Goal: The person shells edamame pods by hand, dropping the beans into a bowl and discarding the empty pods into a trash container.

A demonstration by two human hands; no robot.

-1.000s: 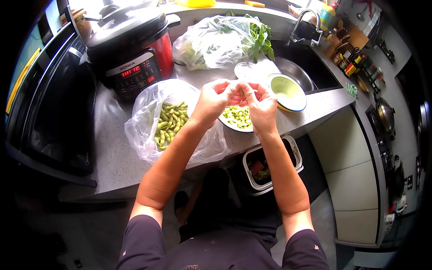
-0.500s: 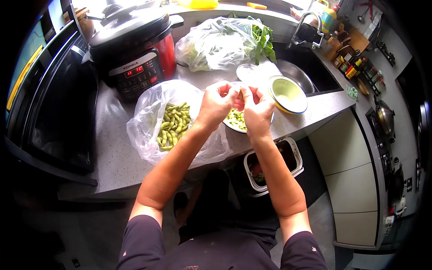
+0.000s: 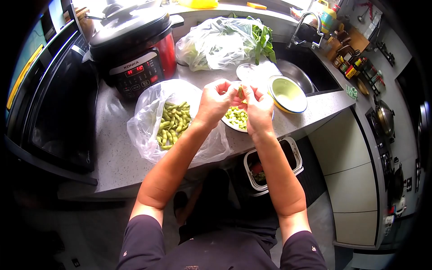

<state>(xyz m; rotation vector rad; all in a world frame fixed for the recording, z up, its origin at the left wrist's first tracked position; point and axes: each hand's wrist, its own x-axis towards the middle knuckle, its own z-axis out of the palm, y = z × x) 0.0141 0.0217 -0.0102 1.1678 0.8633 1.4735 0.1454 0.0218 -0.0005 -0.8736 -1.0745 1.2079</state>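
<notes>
My left hand [image 3: 217, 102] and my right hand [image 3: 258, 107] meet above a white bowl [image 3: 235, 128], their fingertips pinched on a small green pod [image 3: 240, 92]. Pale green shelled beans [image 3: 236, 117] lie in the bowl, partly hidden by my hands. Left of them, an open clear plastic bag [image 3: 144, 130] holds a heap of unshelled green pods [image 3: 173, 124]. To the right stands an empty pale green bowl [image 3: 288, 93], set in or on another with a yellow side.
A red and black cooker [image 3: 135, 58] and a black oven [image 3: 63, 108] stand at the left. Behind are bagged leafy greens [image 3: 220, 44], a small clear dish [image 3: 246, 72] and the sink [image 3: 317, 67]. A bin [image 3: 294, 155] is below the counter edge.
The view has shifted slightly. My hands have come a little lower over the bowl, and the pod between my fingertips now shows more clearly.
</notes>
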